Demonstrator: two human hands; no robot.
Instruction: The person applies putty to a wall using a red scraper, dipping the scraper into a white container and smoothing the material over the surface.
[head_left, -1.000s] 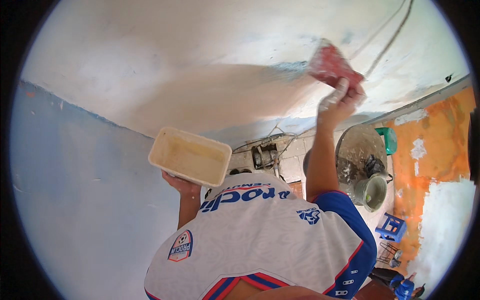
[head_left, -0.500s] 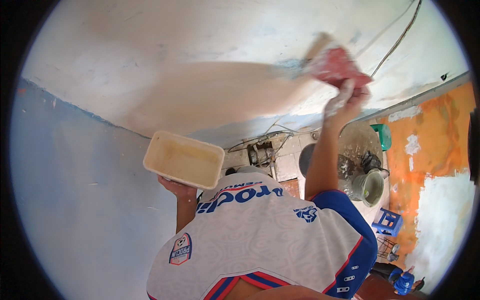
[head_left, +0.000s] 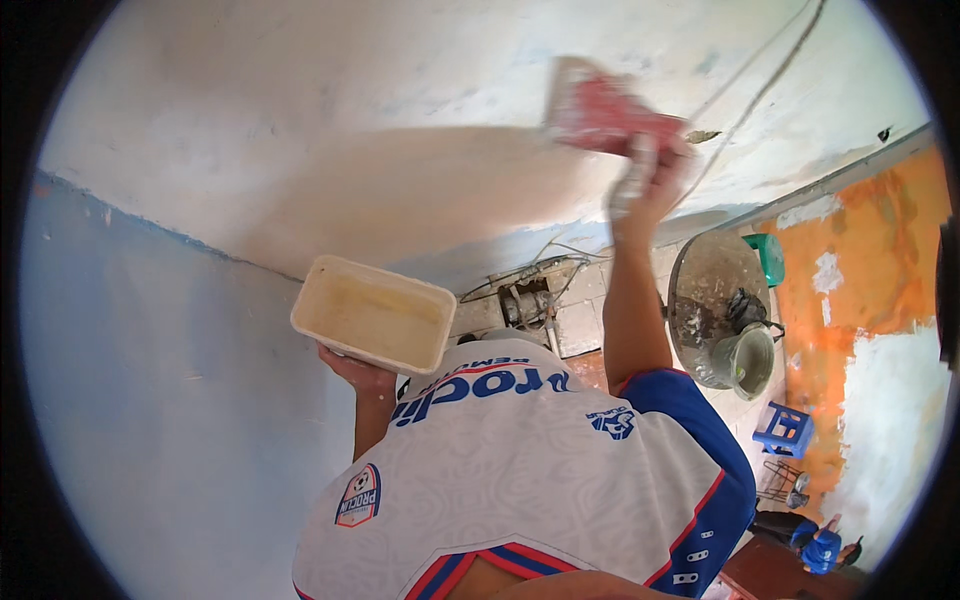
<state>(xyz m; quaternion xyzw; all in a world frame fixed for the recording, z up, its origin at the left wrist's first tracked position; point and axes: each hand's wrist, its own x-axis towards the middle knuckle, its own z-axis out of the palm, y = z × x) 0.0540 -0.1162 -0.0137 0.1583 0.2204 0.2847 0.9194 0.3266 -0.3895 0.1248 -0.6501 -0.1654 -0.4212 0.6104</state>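
My right hand (head_left: 648,180) is raised and closed on the handle end of a red putty spreader (head_left: 612,112), which is smeared with white. The spreader is blurred and lies against or very near the whitish wall (head_left: 430,75); I cannot tell if its edge touches. White paste coats the fingers and thumb of that hand. Lower on the left, my left hand (head_left: 358,372) holds up a cream rectangular tub (head_left: 378,318) from beneath its near side. A thin pale residue covers the tub's inside. The rim partly hides the left fingers.
A blue wall (head_left: 180,400) stands at left. A cable (head_left: 770,85) runs down the whitish wall. Below right are a stained round table (head_left: 700,275), a grey bucket (head_left: 745,362), a green stool (head_left: 768,258) and a blue stool (head_left: 785,430). Another person (head_left: 820,548) is at lower right.
My right hand has swept left and slightly up along the wall with the spreader. The left hand and tub have barely shifted.
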